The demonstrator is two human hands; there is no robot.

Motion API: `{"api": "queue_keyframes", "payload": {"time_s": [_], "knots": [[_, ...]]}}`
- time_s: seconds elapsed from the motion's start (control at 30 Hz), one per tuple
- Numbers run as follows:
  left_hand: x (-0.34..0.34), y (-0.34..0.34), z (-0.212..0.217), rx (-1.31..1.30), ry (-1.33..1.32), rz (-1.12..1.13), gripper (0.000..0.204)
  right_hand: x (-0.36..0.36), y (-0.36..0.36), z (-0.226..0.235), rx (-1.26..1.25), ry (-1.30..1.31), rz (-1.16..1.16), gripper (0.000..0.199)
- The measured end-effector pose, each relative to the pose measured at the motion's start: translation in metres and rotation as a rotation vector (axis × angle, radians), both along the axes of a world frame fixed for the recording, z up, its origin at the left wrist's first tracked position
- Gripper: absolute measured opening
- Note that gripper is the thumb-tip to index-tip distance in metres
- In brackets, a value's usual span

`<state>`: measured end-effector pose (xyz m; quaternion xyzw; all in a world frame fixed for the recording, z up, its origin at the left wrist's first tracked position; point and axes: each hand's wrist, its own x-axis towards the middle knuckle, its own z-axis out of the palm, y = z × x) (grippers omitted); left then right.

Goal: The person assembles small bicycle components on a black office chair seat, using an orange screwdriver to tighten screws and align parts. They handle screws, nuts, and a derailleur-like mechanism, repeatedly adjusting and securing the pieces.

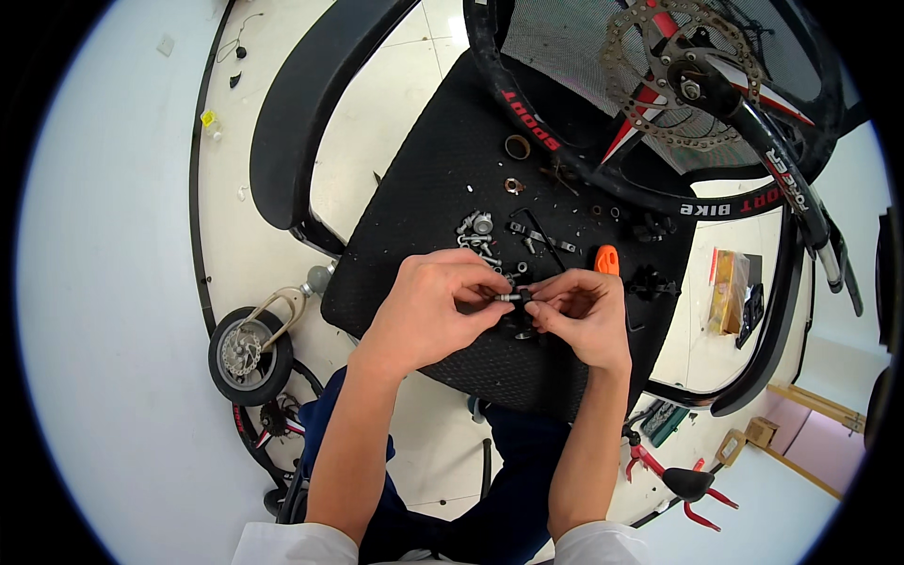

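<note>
Silver bolt (509, 298), small and slim, is held above the near half of a black chair seat (414, 217), its tip pointing toward a little black part (527, 298). The left hand (435, 306) pinches the bolt between thumb and fingers; the right hand (586, 315) has its thumb and fingers closed around the black part. The two hands are close together, fingertips nearly meeting; whether the pieces are joined cannot be told.

Just beyond the hands, near the middle of the seat, lie a cluster of loose bolts (483, 224) and a flat metal bracket (556, 241). An orange handle (607, 259) lies toward the seat's right side. Farther up the seat is a brownish ring (517, 147). A large bicycle wheel (579, 162), with a brake disc, leans over the seat's far right corner. On the floor left of the seat rests a smaller wheel (250, 358); right of it, a yellow box (725, 292).
</note>
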<state>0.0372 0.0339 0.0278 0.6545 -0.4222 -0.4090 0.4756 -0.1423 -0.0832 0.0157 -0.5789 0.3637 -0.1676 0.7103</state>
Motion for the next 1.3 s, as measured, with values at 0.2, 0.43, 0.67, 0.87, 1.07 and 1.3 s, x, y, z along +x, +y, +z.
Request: {"api": "queue_keyframes", "payload": {"time_s": [0.2,0.43,0.67,0.87,1.07,1.3], "knots": [[-0.005,-0.003,0.001,-0.036,0.076,0.048,0.019,0.0,0.001,-0.004,0.082,-0.053,-0.043,0.012],[-0.003,-0.005,0.003,0.009,0.024,0.028,0.018,-0.001,-0.004,-0.014,0.117,-0.094,-0.044,0.012],[-0.006,-0.006,-0.001,0.008,-0.01,0.06,0.02,-0.005,-0.006,-0.012,0.142,-0.115,0.004,0.012],[-0.007,-0.005,-0.002,-0.119,-0.028,-0.01,0.019,-0.016,-0.012,-0.016,0.141,-0.153,0.071,0.013],[-0.007,-0.007,-0.004,-0.116,-0.067,-0.063,0.021,-0.012,-0.016,-0.004,0.211,-0.116,0.095,0.029],[-0.009,-0.007,-0.004,-0.059,0.083,-0.012,0.022,-0.014,-0.015,-0.005,0.148,-0.092,0.146,0.031]]}}
